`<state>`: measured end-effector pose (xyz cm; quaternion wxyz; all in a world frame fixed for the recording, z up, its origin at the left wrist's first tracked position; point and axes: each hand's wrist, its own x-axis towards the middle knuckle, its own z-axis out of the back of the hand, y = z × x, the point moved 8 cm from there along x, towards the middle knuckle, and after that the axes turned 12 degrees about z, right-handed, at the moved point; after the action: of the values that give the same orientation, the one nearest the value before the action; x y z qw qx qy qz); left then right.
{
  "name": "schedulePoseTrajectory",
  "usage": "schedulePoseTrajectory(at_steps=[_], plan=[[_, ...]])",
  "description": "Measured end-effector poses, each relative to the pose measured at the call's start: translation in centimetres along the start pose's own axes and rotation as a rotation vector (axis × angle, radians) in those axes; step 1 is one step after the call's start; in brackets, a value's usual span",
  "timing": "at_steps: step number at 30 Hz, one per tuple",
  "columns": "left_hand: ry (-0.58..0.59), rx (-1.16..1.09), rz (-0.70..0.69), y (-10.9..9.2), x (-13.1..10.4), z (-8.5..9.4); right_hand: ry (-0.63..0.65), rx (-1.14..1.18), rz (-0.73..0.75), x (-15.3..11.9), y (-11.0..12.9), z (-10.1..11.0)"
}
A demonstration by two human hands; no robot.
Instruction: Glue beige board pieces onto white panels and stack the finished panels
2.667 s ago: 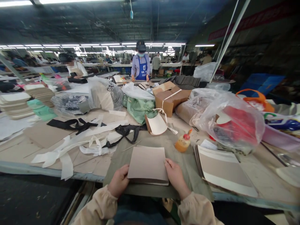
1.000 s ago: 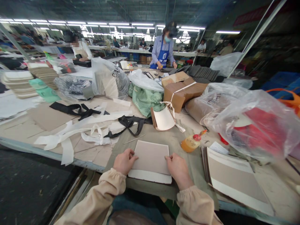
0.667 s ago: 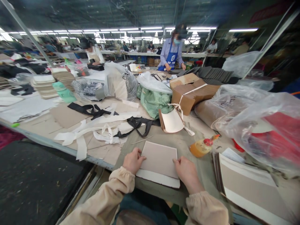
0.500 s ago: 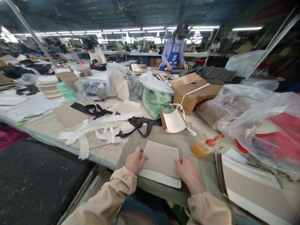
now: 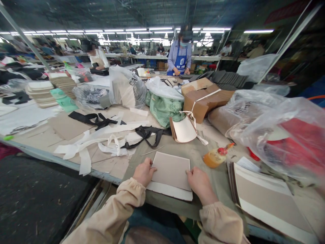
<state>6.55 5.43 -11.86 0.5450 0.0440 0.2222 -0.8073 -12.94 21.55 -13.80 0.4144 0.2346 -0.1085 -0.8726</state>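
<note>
A grey-beige panel [image 5: 172, 169] lies on a white-edged sheet [image 5: 170, 191], whose white strip shows along the near side. Both rest on a dark green-grey cloth [image 5: 210, 183]. My left hand [image 5: 144, 171] pinches the panel's left edge between thumb and curled fingers. At the right edge, my right hand [image 5: 199, 181] is closed, with thumb and fingertips gripping the panel's border. Just beyond my right hand lies a bottle of orange-yellow glue [image 5: 215, 158] with a red cap, tipped on its side.
Curved panels [image 5: 269, 196] are stacked at right. Ahead stand a small panel stack [image 5: 184, 130], a cardboard box [image 5: 203, 101], a green sack [image 5: 164, 106] and plastic bags. White and black strips [image 5: 149, 134] lie ahead left. A person in a blue apron [image 5: 181, 59] works across the table.
The whole view has shifted slightly, with things appearing a little further left. Both hands keep their places at the panel's edges. The person in the blue apron has brought the hands closer together.
</note>
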Motion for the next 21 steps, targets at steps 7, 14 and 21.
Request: schedulePoseTrajectory(at_steps=[7,14,21], plan=[[0.046,0.101,0.013,-0.3,0.3,0.2,-0.01,0.025,-0.001,0.1,-0.2,0.1],[0.072,0.235,0.022,-1.2,0.4,1.0,0.003,0.028,0.008,0.2,0.0,0.6],[0.063,0.364,-0.024,-2.3,-0.2,1.2,0.019,0.02,0.017,0.3,0.0,1.3]])
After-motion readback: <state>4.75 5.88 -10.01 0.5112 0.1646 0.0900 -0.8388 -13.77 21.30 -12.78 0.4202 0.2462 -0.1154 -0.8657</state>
